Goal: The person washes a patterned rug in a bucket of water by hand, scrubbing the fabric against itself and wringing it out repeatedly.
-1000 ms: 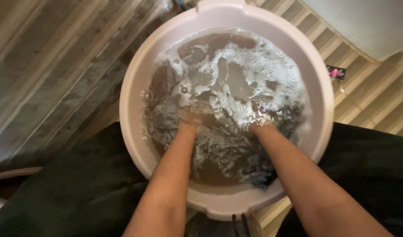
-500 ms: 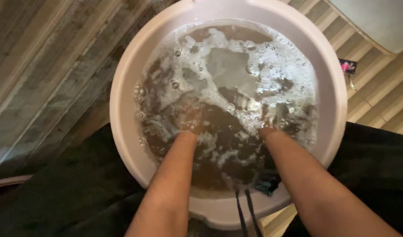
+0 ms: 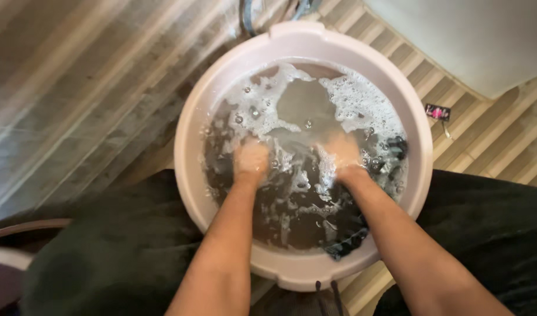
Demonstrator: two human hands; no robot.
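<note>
A round white plastic basin (image 3: pixel 189 111) stands on the floor between my knees, full of murky, foamy water. A dark garment (image 3: pixel 344 240) lies soaked in it, a fold of it draped at the near rim. My left hand (image 3: pixel 251 159) is under the suds left of centre. My right hand (image 3: pixel 340 153) is under the suds right of centre. Both hands press into the wet dark cloth; the fingers are hidden by foam and water, so the exact grip is unclear.
Grey ribbed flooring (image 3: pixel 75 99) stretches to the left and a wooden slatted mat (image 3: pixel 502 134) to the right. A white appliance or tub (image 3: pixel 473 35) fills the upper right. A small pink-and-black item (image 3: pixel 437 112) lies on the mat. My dark trousers (image 3: pixel 122 246) flank the basin.
The view has shifted so the basin sits lower and more centred. Both hands have moved further from me toward the middle of the water, and the foam has spread apart.
</note>
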